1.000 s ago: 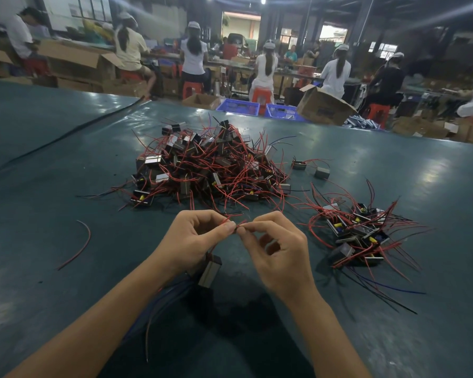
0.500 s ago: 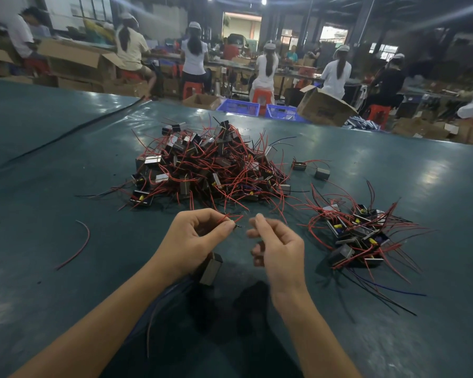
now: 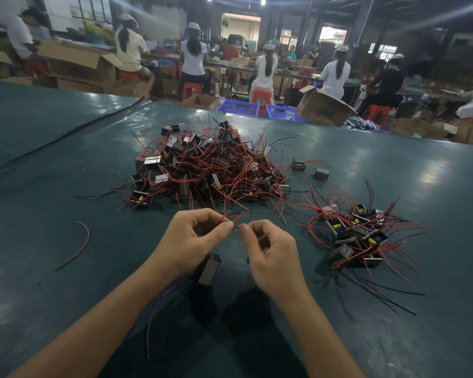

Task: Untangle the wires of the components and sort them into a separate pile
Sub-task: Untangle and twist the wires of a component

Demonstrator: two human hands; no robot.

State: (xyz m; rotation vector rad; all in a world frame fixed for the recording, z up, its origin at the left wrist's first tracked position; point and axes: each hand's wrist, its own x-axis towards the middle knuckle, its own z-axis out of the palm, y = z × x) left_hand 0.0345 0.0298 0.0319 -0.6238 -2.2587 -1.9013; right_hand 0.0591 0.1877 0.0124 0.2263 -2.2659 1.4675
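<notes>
While workers in white caps [image 3: 268, 46] are seated at benches beyond the far edge, a small grey metal-cased component [image 3: 209, 268] is held just above the dark green table [image 3: 66, 186], close to its near edge. Its thin red wires [image 3: 224, 218] are pinched between thumb and forefinger of the left hand [image 3: 194, 241], and the block is seen hanging below the palm. A short dark wire tip [image 3: 236, 227] is nipped by thumb and forefinger of the right hand [image 3: 273, 257], the remaining fingers being curled inward; the two hands are almost touching. A large tangled heap of like components and red wires [image 3: 210, 170] is piled mid-table, toward the far edge. A smaller pile [image 3: 358, 236] is set well apart toward the right edge, with two stray components [image 3: 321, 173] seen beside the large heap. One loose red wire [image 3: 77, 246] is seen toward the left edge. Blue plastic crates [image 3: 238, 108] and an open cardboard box [image 3: 322, 110] are ranged past the far edge.
</notes>
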